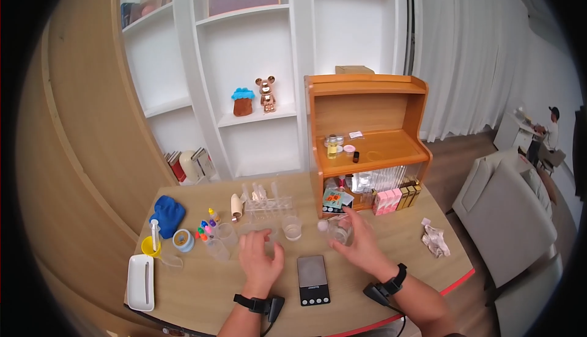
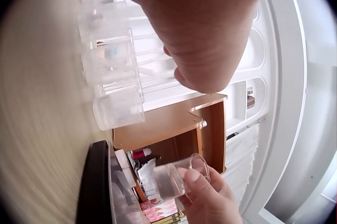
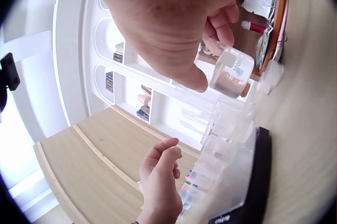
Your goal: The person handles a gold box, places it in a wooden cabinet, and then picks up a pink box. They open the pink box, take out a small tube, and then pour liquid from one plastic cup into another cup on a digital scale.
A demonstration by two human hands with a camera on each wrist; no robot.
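Above scale (image 1: pixel 313 279), beaker (image 1: pixel 342 232) between right fingers (image 1: pixel 353 222)

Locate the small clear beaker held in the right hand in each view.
Head: clear beaker right of centre, above the black scale.
Left wrist: bottom centre, gripped by the right hand.
Right wrist: upper right, below the fingers.
Shared landmark: the wooden shelf unit behind it.
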